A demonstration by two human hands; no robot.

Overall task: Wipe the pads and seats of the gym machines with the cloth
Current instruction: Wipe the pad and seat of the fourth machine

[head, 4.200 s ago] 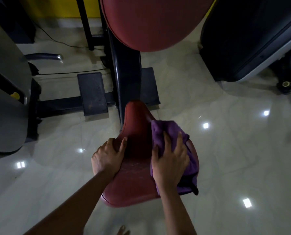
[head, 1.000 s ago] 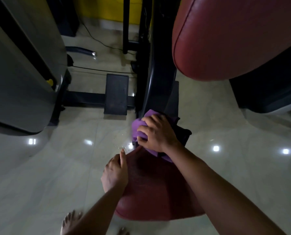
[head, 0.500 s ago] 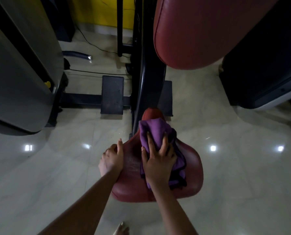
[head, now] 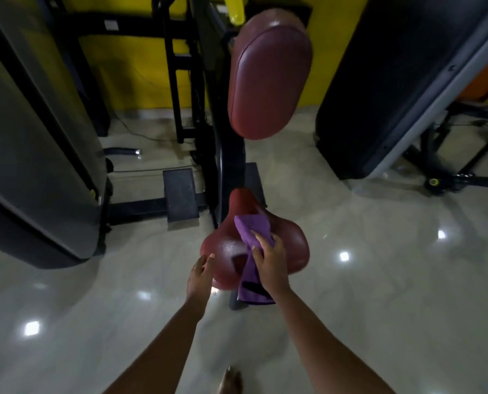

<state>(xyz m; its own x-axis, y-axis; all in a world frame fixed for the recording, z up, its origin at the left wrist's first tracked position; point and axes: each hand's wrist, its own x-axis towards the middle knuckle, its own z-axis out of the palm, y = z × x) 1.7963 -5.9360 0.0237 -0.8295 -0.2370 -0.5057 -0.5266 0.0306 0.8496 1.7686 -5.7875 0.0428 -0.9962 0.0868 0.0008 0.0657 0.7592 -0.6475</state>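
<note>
On the dark-red padded seat [head: 289,245], our right grip [head: 270,263] clutches the purple cloth [head: 248,227]; droplets [head: 231,247] lie leftward, nearer our slack-fingered left grip [head: 200,273].

cloth [head: 249,229] hiding seat [head: 291,251] middle, foot [head: 231,380] cropped
</note>
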